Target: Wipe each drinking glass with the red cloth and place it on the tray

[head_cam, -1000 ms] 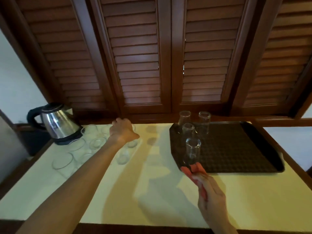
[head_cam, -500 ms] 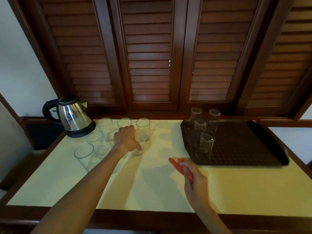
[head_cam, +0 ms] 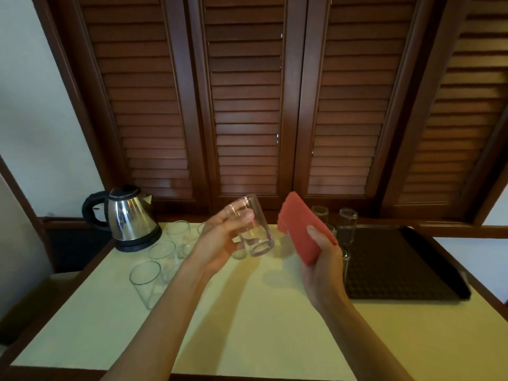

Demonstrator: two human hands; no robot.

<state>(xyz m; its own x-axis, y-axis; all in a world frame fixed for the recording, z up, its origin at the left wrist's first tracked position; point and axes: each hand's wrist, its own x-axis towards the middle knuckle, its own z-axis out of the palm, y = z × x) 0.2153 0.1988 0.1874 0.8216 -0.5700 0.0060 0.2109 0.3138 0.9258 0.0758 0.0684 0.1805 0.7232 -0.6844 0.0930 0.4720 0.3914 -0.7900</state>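
The glass (head_cam: 251,229) is up in the air over the table (head_cam: 247,325), left of the tray (head_cam: 398,265), tilted with its base toward the person. The left hand (head_cam: 220,243) has its fingers and thumb curled round the upper wall, near the rim. The right hand (head_cam: 321,259) pinches the red cloth (head_cam: 301,229), thumb across its face, the folded cloth standing up just right of the glass and not touching it.

To my eye the wipe is about to begin. It would go best with the cloth wrapped round the bare lower wall and base first, the left hand turning the glass, then shifting its grip so the covered part near the rim gets its pass too. A corner pushed inside would catch the inner wall. A light, steady grip matters, since smooth glass slips easily.

Left of the tray, the unwiped glasses (head_cam: 162,259) stand in a cluster beside the kettle (head_cam: 129,218); they overlap and the left arm covers some, so I cannot count them. On the tray's near-left part, the cloth and right hand hide part of the finished glasses (head_cam: 347,218); two show clearly at the back, the nearer ones only in slivers. The tray's right end blurs into shadow. Behind everything stand the shutters (head_cam: 247,105).
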